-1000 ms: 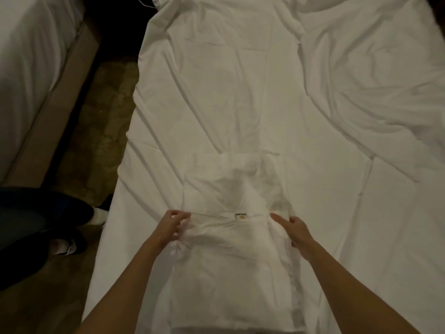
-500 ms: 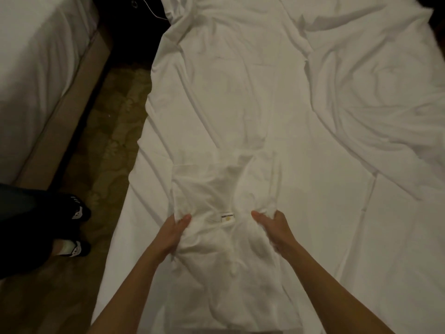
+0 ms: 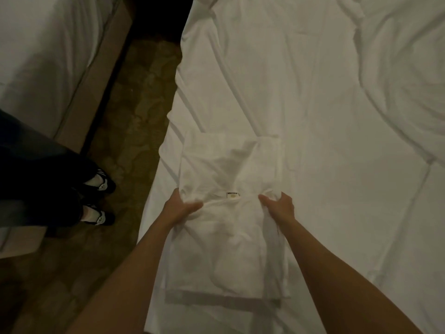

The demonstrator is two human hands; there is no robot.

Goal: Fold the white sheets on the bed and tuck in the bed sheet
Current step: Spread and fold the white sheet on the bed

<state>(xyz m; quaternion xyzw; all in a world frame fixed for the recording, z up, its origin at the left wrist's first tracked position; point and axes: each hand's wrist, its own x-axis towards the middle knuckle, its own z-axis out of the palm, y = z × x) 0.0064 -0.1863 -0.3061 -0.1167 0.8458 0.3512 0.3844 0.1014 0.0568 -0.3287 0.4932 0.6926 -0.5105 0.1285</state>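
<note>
The left hand [image 3: 179, 208] grips the left edge of a partly folded white sheet [image 3: 228, 256], its thumb lying across the top of the cloth and its fingers curled under the bunched edge. The right hand [image 3: 279, 207] grips the opposite edge at the same height, fingers curled round a gathered ridge of fabric, with a loose strip of the cloth hanging down beside the forearm. Both bare forearms reach in from the bottom of the view.

Between the two hands, just beyond them, a small label [image 3: 232, 195] shows on the sheet. The sheet lies as a narrow, layered rectangle on the near part of the bed, its far portion rumpled and peaked, its near end squared off with several layers showing.

Under it spreads the white bed sheet [image 3: 277, 80], creased, its left border hanging over the side of the bed. To the right lies a thicker white cover [image 3: 397, 68] in soft folds.

Left of the bed runs a strip of patterned floor [image 3: 134, 121]. Another person stands there in dark trousers and black-and-white shoes [image 3: 100, 201]. Beyond them is a second bed [image 3: 43, 56] with white bedding on a brown base.
</note>
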